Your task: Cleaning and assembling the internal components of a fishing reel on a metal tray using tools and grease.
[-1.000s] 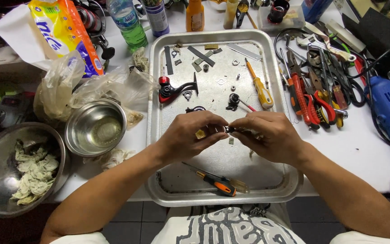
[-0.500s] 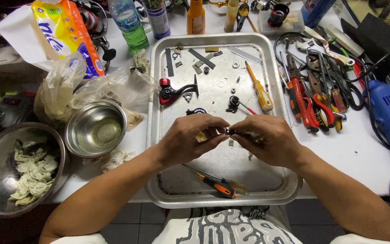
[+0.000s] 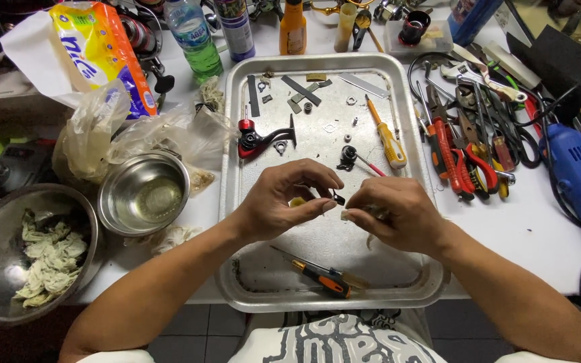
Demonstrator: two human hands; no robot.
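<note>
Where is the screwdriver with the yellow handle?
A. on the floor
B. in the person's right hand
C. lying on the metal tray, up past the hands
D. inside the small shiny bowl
C: the yellow-handled screwdriver lies flat on the metal tray, beyond both hands, untouched; the left hand and right hand pinch small parts instead, and the small steel bowl holds no tool.

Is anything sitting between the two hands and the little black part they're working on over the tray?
Nothing visible. The left hand pinches the small black part at its fingertips, and the right hand is right beside it above the metal tray.
</note>
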